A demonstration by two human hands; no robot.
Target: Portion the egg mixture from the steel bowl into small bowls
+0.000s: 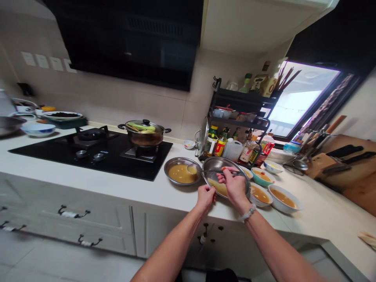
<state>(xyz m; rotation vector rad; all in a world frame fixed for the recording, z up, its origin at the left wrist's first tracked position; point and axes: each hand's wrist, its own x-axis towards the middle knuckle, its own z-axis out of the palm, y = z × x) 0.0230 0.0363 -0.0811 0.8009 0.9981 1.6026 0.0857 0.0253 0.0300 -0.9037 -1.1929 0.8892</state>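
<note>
My right hand [233, 185] grips the dark handle of a ladle [192, 169]. Its scoop, with broth-coloured liquid in it, is over a round steel dish [169, 178] of yellowish-brown liquid with pale bits. Closed at the near rim of a larger steel basin [216, 163], my left hand [206, 197] holds it. The basin seems tilted, and yellowish liquid lies in its near part. My right hand and the ladle handle cross over it, hiding some of the inside. Just right stand several bowls of orange-brown liquid, among them a white bowl [293, 208] and a green-rimmed bowl [268, 181].
A lidded pot [145, 138] sits on the black gas hob [96, 158]. Behind the basin, a black rack [243, 96] carries bottles and jars. Knives [346, 150] and a wooden board [358, 180] line the right wall. Plates and bowls stand at the far left.
</note>
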